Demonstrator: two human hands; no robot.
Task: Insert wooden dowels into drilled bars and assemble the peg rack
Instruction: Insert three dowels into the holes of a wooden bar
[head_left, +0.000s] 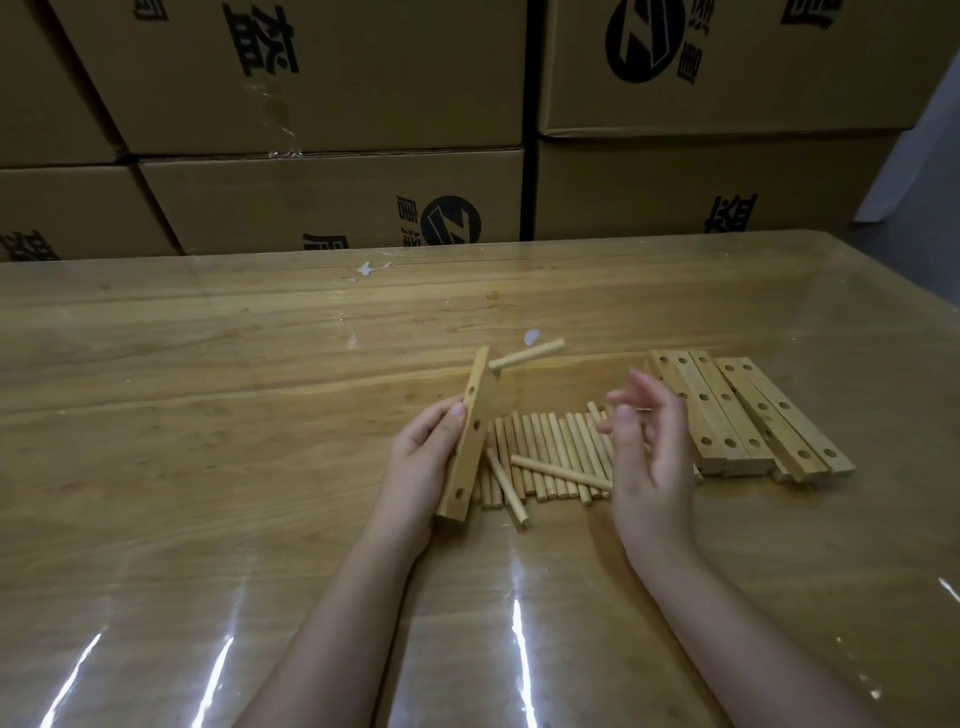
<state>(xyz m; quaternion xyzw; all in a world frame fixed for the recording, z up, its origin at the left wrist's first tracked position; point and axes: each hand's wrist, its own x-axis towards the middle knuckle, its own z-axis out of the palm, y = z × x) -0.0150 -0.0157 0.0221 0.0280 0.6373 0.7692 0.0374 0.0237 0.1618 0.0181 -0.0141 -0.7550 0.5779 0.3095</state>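
Where cardboard boxes (332, 197) stack behind | glossy wooden table (208, 364) | dowels (545, 447) beside bars (737, 410)

I hold a bar (469, 460) just left of the dowels (545, 452); spare bars (727, 410) lie right of them, boxes (332, 197) behind them.

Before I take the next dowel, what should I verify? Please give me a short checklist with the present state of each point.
1. The left hand grips the bar: ok.
2. The inserted dowel sits in the top hole of the bar: ok.
3. The inserted dowel is pushed fully home: cannot tell.
4. The lower holes are empty: ok.
5. The right hand is open and holds nothing: ok.
6. The loose dowels lie on the table by the right hand: ok.
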